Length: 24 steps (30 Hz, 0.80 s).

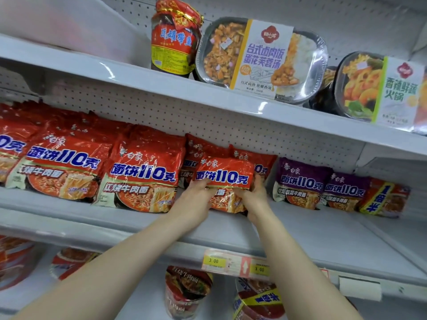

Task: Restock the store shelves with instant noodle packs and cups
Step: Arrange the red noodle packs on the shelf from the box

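On the middle white metal shelf (pixel 300 229), my left hand (pixel 195 198) and right hand (pixel 257 196) clasp a red crinkly plastic noodle pack (pixel 225 177) by its lower sides; I judge it light, slick and brittle inside, best held gently at the edges.

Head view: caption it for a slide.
Left hand and right hand hold a red pack on the middle shelf, near purple packs.

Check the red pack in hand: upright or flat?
Upright: red pack stands face-out among the row, left hand and right hand grip its lower sides.
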Tool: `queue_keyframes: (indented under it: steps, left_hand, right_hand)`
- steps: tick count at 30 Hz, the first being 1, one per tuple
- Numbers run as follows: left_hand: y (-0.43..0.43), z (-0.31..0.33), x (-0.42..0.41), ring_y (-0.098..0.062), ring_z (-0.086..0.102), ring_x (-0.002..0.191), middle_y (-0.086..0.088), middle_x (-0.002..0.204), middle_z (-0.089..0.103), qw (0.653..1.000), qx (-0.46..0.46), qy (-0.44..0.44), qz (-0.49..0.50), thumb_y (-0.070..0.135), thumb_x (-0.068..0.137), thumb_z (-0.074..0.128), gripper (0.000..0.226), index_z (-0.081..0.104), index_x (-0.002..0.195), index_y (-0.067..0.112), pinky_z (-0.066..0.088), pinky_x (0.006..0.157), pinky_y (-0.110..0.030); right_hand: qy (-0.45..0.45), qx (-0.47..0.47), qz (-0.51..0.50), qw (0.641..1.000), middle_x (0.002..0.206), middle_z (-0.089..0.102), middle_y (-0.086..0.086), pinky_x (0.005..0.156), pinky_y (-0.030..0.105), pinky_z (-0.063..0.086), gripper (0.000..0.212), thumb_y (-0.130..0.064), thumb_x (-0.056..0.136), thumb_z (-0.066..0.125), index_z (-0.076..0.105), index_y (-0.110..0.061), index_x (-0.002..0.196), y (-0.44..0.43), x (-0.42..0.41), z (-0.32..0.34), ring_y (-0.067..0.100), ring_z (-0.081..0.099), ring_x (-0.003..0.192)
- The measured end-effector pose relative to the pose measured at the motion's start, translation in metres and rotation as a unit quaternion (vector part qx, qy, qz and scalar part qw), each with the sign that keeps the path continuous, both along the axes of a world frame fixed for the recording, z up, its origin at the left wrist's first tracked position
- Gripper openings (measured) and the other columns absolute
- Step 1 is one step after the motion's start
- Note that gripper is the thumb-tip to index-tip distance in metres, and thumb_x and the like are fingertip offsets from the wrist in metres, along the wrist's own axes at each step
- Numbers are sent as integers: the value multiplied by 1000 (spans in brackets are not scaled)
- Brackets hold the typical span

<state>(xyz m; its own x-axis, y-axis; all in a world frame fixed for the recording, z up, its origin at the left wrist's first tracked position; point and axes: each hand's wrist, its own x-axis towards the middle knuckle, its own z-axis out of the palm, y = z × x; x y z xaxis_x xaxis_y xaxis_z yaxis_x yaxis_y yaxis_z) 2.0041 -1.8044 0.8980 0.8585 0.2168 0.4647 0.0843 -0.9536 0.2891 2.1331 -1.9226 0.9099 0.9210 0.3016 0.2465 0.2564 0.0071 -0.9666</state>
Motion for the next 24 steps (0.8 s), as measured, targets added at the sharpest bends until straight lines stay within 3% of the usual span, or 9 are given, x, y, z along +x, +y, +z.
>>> queue_keyframes:
  steps: [3, 6, 10, 14, 17, 21, 24]
  left_hand:
    - [1, -5, 17, -32, 21, 145, -10, 161, 18, 998, 17, 51, 32, 6, 97, 47, 45, 47, 141, 15, 26, 116, -44]
    - [5, -8, 26, -33, 23, 144, -9, 160, 17, 998, 8, 51, 47, 1, 94, 47, 50, 46, 142, 15, 24, 116, -42]
    - [8, -10, 29, -33, 22, 145, -10, 162, 12, 997, -4, 47, 53, -3, 93, 46, 55, 44, 144, 17, 21, 117, -39]
    - [13, -8, 28, -38, 31, 137, -13, 153, 26, 994, -27, 48, 95, 2, 93, 49, 50, 51, 139, 19, 26, 115, -41]
    - [17, -9, 32, -37, 40, 127, -13, 146, 33, 992, -31, 46, 115, 5, 94, 50, 42, 55, 135, 16, 31, 110, -40]
    - [13, -11, 39, -40, 40, 128, -16, 146, 34, 991, -35, 62, 117, 5, 93, 49, 44, 55, 135, 16, 32, 111, -44]
    - [11, -10, 45, -40, 42, 128, -17, 143, 37, 987, -30, 88, 128, 4, 91, 48, 46, 53, 136, 14, 36, 110, -46]
  right_hand:
    - [-28, -35, -5, 999, 132, 60, 5, 102, 51, 49, 78, 4, 82, 72, 37, -20, 147, 17, 9, 2, 23, 59, 119]
    - [-96, -124, -21, 987, 141, 53, 5, 104, 36, 41, 74, -8, 87, 72, 33, -17, 150, 26, 19, 7, 23, 53, 128]
    - [-231, -250, -93, 936, 143, 48, 6, 106, 41, 39, 77, -16, 86, 74, 33, -25, 150, 24, 20, 3, 26, 45, 132]
    - [-355, -318, -89, 875, 130, 53, 9, 97, 36, 43, 50, 1, 84, 66, 61, -20, 129, 16, 1, -4, 29, 51, 118]
    - [-363, -358, -8, 860, 122, 56, 9, 88, 35, 46, 38, 4, 87, 60, 69, -15, 119, 14, -9, -14, 29, 55, 107]
    - [-333, -393, 25, 856, 135, 46, 13, 100, 36, 41, 41, 1, 95, 52, 60, -12, 133, 18, -6, -19, 33, 47, 120]
    - [-329, -442, 45, 833, 143, 40, 17, 101, 33, 36, 45, -3, 95, 50, 52, -14, 139, 22, 0, -14, 34, 42, 128]
